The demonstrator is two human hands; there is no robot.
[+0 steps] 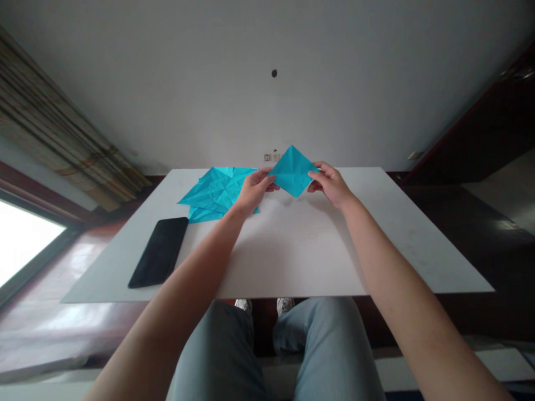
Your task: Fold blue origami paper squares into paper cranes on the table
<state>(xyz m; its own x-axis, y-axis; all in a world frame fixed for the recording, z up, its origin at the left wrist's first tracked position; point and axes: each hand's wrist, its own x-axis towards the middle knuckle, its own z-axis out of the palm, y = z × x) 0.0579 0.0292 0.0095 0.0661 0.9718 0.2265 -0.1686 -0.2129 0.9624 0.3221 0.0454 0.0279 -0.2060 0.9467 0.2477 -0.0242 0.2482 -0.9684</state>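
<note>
Head view: left hand [253, 191] and right hand [330, 182] each pinch a corner of the folded blue paper [293, 171] above the white worktop [292, 250].

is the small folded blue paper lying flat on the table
No, the left hand and right hand hold the folded blue paper up by its side corners.

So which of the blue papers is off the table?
The folded diamond, pinched at its side corners by the left hand and right hand. The other blue sheets lie creased on the table, left of it.
</note>
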